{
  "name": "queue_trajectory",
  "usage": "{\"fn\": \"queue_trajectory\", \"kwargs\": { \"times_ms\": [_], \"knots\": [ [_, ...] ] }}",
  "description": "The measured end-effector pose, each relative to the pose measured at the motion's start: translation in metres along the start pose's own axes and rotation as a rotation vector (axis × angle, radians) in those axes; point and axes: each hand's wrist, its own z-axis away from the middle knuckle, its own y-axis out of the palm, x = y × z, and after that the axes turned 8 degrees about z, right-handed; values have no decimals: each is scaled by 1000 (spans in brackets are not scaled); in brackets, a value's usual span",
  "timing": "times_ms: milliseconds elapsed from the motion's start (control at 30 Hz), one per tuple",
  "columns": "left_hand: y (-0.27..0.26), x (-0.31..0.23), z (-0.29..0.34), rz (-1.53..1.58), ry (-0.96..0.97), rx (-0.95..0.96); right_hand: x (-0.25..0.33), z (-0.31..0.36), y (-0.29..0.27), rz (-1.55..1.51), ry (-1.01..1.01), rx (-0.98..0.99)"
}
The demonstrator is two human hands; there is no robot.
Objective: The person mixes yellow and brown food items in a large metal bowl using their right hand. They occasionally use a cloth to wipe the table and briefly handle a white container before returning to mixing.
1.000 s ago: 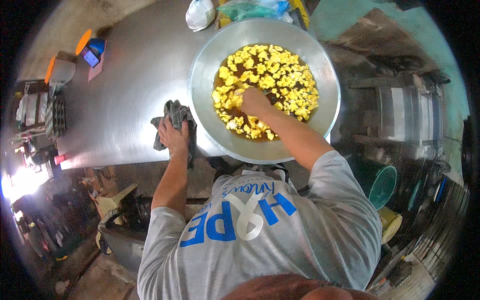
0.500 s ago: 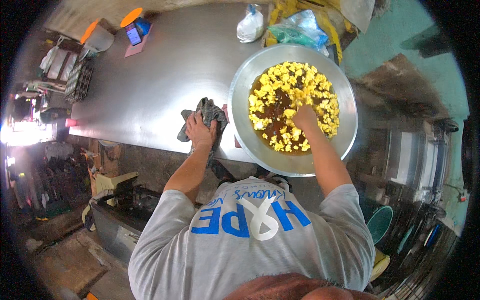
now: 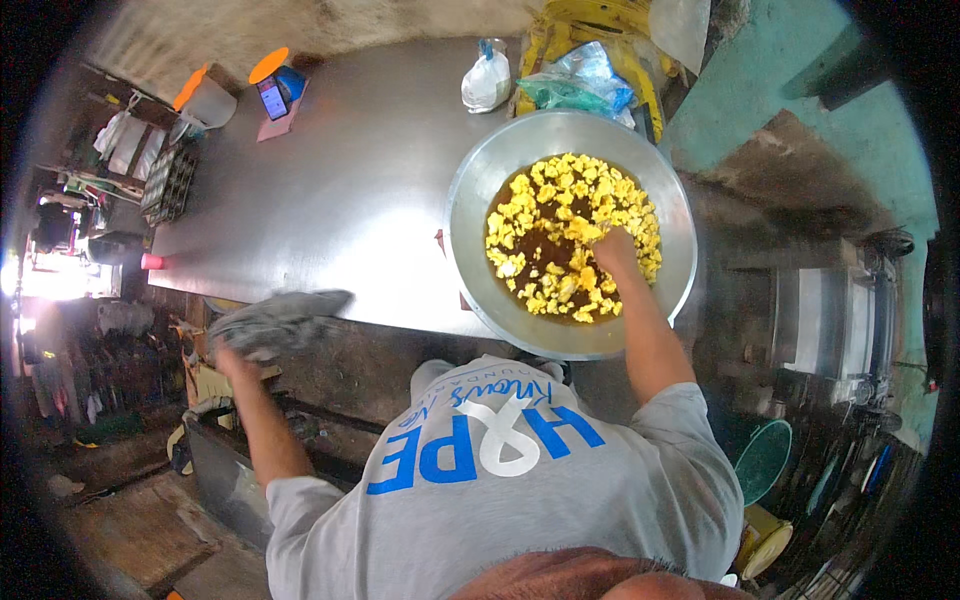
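A wide metal basin (image 3: 672, 235) stands at the table's right end, with dark brown liquid in it and many soft-looking yellow lumps (image 3: 520, 210) floating on top. My right hand (image 3: 614, 250) reaches down into the basin among the lumps; its fingers are hidden there, so whether they hold anything does not show. Off the table's front edge at the left, my left hand (image 3: 232, 362) grips a grey cloth (image 3: 280, 322). Both hand and cloth are smeared by motion, and the cloth trails out to the right.
The metal table (image 3: 350, 150) carries a phone (image 3: 271, 98) by orange-lidded containers, a white plastic bag (image 3: 486, 80) and a dark rack (image 3: 168, 183). Behind the basin lie blue and green plastic bags (image 3: 580, 85). Below left is a dark tub (image 3: 225, 460); a green basket (image 3: 765, 457) stands lower right.
My left hand has lifted the cloth from the table beside the basin and swung it left, past the front edge. My right hand is still in the basin.
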Motion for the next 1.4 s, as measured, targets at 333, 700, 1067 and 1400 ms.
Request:
{"fn": "queue_trajectory", "kwargs": {
  "times_ms": [333, 700, 1067, 1400],
  "knots": [
    [-124, -233, -26, -203, 1032, -660, 51, 18, -5, -14, 28, 29],
    [-123, -255, -161, -399, 1078, -550, 59, 23, 36, 200, -1, -91],
    [-149, 95, -214, -931, 15, 148, 62, 75, 10, 137, 136, -14],
    [-217, 93, -149, -715, -301, 5, 35, 81, -3, 32, 169, -74]
  ]
}}
